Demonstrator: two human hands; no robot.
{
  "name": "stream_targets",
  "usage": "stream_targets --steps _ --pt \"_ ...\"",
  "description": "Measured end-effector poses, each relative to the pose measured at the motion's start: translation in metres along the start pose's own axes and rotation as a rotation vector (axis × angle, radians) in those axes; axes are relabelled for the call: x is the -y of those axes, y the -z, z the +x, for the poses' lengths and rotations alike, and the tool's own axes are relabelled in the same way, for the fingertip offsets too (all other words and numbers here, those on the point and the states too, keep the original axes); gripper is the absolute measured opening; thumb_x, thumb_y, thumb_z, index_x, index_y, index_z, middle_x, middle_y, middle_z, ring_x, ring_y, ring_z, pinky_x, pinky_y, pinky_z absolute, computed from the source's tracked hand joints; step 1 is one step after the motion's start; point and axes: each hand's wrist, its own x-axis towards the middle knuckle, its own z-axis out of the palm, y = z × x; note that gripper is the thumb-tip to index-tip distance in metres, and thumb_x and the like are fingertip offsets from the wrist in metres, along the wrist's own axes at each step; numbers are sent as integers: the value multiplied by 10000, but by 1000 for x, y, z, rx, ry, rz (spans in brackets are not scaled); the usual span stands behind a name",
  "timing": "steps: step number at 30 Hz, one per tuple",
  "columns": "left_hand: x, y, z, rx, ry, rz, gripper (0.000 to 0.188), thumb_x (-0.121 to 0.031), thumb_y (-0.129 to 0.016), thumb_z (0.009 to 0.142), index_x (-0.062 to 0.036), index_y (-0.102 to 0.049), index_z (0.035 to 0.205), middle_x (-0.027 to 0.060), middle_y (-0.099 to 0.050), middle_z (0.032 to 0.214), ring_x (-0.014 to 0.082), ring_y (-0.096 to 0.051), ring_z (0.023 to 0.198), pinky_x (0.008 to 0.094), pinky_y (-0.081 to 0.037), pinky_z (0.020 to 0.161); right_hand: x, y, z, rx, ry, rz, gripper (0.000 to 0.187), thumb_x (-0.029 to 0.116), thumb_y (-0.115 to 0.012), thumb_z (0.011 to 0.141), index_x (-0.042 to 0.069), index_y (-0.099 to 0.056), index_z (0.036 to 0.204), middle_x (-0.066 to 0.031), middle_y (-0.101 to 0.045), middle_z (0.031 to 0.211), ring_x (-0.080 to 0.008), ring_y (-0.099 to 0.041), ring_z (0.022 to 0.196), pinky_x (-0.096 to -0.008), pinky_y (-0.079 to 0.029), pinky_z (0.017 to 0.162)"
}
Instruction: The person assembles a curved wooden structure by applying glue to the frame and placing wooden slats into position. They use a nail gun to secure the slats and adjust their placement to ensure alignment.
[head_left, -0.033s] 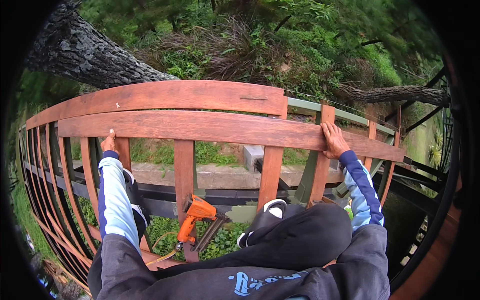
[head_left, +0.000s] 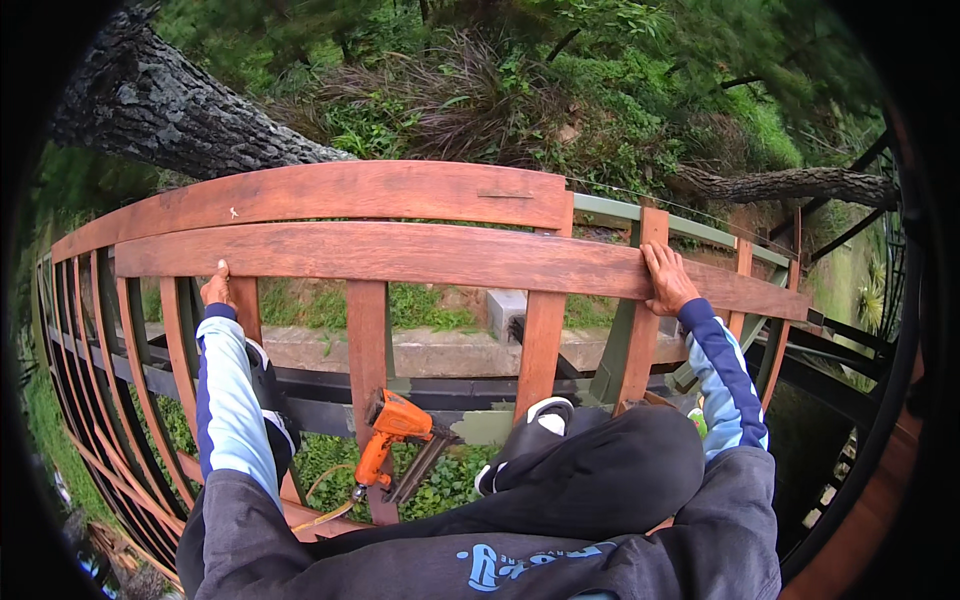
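A long reddish-brown wooden board (head_left: 440, 250) lies crosswise over the tops of upright slats, in front of me. Near its left end, my left hand (head_left: 217, 287) grips the lower edge, thumb up against the wood and the other fingers hidden. Toward the right end, my right hand (head_left: 668, 277) is closed over the board, its fingers bent across the upper face. Just beyond runs a similar fixed-looking board (head_left: 380, 192), with a narrow gap between the two. An orange nail gun (head_left: 400, 418) hangs or rests among the slats below, untouched by either hand.
A yellowish air hose (head_left: 325, 517) runs from the nail gun. Wooden slats (head_left: 367, 330) and a dark metal beam (head_left: 330, 385) stand between me and a concrete kerb (head_left: 420, 352). A thick tree trunk (head_left: 190, 105) leans in at upper left. My bent leg (head_left: 620, 460) is beneath the board.
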Motion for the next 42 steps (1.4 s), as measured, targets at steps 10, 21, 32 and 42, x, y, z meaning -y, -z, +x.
stream_targets --steps 10,21,32,42 --pt "-2 -4 9 22 -16 -54 514 -260 -793 812 73 -610 1157 125 -651 1103 214 -606 939 375 -494 857 0 6 6 9 -23 -50 1107 112 -835 489 14 -270 1435 -206 -347 1424 -413 -327 1338 -579 -338 1064" --pt "-26 -18 -47 65 3 -173 447 -265 -797 804 51 -651 1085 133 -667 1051 225 -623 907 392 -518 818 -2 10 3 43 -17 -42 1073 137 -817 573 18 -236 1467 -210 -306 1481 -401 -303 1368 -587 -315 1067" --pt "-150 2 -49 -644 44 548 657 -436 -686 817 66 -515 1205 280 -580 1222 431 -489 1210 498 -397 1022 82 114 103 -42 310 -143 785 186 -697 787 -13 -313 1442 -241 -374 1440 -423 -335 1343 -535 -257 1118" --pt "-115 206 26 280 -242 1311 708 -531 -607 854 75 -514 1208 323 -607 1118 435 -572 1115 453 -455 967 412 148 301 -231 634 12 696 261 -688 823 -5 -387 1392 -219 -388 1428 -434 -351 1317 -541 -308 1067"
